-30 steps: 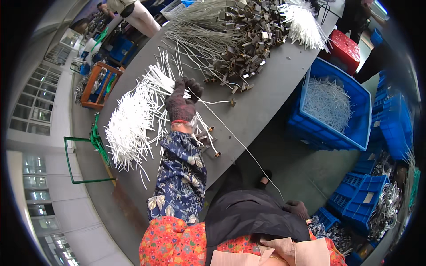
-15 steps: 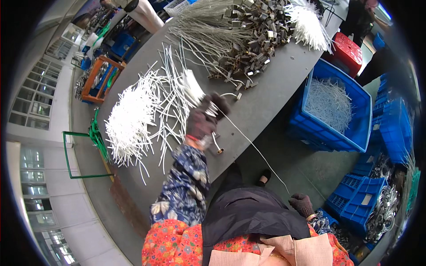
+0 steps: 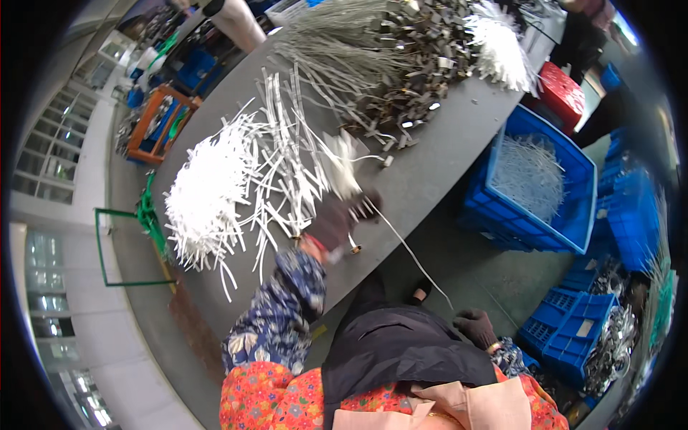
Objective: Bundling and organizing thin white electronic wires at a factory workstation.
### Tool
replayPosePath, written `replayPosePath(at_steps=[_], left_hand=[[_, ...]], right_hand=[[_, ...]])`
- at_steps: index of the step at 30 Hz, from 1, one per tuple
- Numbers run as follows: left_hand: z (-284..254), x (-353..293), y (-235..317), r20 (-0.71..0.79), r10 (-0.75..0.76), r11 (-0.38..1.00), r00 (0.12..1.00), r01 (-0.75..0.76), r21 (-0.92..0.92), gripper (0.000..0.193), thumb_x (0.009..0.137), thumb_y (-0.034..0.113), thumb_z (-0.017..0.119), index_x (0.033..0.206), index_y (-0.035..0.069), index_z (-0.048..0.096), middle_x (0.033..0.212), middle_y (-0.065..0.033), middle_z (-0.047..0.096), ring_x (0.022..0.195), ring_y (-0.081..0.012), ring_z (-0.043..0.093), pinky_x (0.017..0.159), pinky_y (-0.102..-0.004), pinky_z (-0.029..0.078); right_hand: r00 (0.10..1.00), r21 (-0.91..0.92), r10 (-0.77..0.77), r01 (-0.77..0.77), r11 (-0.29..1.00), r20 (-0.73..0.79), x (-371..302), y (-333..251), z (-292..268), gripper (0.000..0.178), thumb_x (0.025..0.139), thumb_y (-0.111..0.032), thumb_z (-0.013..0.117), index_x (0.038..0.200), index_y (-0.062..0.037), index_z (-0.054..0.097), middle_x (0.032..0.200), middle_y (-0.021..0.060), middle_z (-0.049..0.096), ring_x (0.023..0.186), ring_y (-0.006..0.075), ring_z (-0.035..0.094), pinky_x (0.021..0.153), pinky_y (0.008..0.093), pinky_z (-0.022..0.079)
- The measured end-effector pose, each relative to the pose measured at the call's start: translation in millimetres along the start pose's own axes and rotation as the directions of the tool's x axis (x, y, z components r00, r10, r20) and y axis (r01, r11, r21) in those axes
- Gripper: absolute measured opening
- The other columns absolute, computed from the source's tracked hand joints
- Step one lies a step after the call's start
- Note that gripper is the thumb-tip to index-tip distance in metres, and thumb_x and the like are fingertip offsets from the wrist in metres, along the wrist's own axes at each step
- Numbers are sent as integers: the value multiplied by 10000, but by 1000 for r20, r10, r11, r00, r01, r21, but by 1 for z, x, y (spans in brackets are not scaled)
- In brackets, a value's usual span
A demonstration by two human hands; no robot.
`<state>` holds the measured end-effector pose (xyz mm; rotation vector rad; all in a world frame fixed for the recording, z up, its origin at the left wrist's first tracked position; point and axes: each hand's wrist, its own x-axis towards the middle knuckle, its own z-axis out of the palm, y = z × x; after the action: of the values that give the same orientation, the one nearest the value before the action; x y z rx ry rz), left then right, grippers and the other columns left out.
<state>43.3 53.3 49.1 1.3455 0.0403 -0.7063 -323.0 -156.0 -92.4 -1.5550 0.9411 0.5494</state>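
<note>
My left hand point(image 3: 337, 223), in a dark maroon glove, is closed round a bundle of white tubes point(image 3: 342, 168) over the table. The bundle is blurred, and its lower ends lie hidden in the palm. A short lead with a small brownish end piece point(image 3: 355, 249) hangs below the fingers. From this hand a long thin white cord point(image 3: 408, 251) slants down past the table edge to my right hand point(image 3: 475, 328). That gloved hand is low beside my dark apron, its fingers curled at the cord's end. A loose heap of white tubes point(image 3: 208, 193) lies left of my left hand.
On the grey table point(image 3: 444, 154) lie grey wires point(image 3: 337, 43), a heap of small metal pieces point(image 3: 416, 68) and another white bundle point(image 3: 498, 50). Right of the table edge stands a blue bin point(image 3: 527, 222) of thin clear strands, near a red stool point(image 3: 560, 93). Other people stand beyond.
My left hand has come down toward me with the white bundle, which is now blurred. My right hand has shifted slightly left, and the cord's end has moved with it.
</note>
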Motion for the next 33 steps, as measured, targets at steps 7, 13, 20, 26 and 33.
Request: replayPosePath(at_steps=[7, 13, 20, 26, 33], left_hand=[[-82, 12, -9, 28, 534, 547, 845, -371, 750, 196, 934, 96, 555, 1071, -19, 637, 921, -85, 676, 787, -171, 641, 693, -304, 523], [-100, 38, -67, -168, 250, 959, 954, -220, 179, 497, 821, 80, 713, 1258, -40, 510, 1104, -115, 596, 924, -181, 597, 690, -310, 539], [-131, 44, -18, -366, 179, 743, 913, 118, 659, 255, 845, 179, 697, 913, -51, 610, 727, -81, 619, 549, -144, 547, 483, -282, 435], [-123, 33, -7, -343, 64, 985, 937, -4, 174, 279, 796, 212, 742, 896, 13, 574, 592, -26, 541, 426, -103, 484, 373, -253, 379], [-60, 30, 3, -213, -24, 977, 977, -23, -214, 268, 888, 295, 634, 893, 31, 588, 550, 32, 384, 412, -83, 304, 396, -269, 243]], right_hand=[[983, -135, -182, 182, 974, 9, 1, -81, -1, 224, 793, -211, 711, 880, -5, 692, 722, 31, 643, 659, 104, 572, 612, 274, 470], [841, 179, -532, 511, 841, 96, 75, -226, 70, 495, 820, -333, 719, 1229, -83, 596, 1113, 104, 628, 906, 146, 626, 753, 300, 531], [697, -153, -716, 712, 686, 36, 131, -335, 76, 581, 838, -182, 605, 1374, -62, 417, 1128, 237, 620, 785, 275, 647, 608, 395, 525], [861, -738, -507, 370, 565, 43, 230, -390, 50, 433, 877, -270, 552, 1239, -33, 565, 1061, 263, 645, 976, 349, 657, 791, 420, 527], [767, -751, -640, 448, 484, 45, 190, -355, 23, 279, 858, -196, 561, 996, 36, 629, 933, 219, 680, 893, 385, 669, 739, 456, 541]])
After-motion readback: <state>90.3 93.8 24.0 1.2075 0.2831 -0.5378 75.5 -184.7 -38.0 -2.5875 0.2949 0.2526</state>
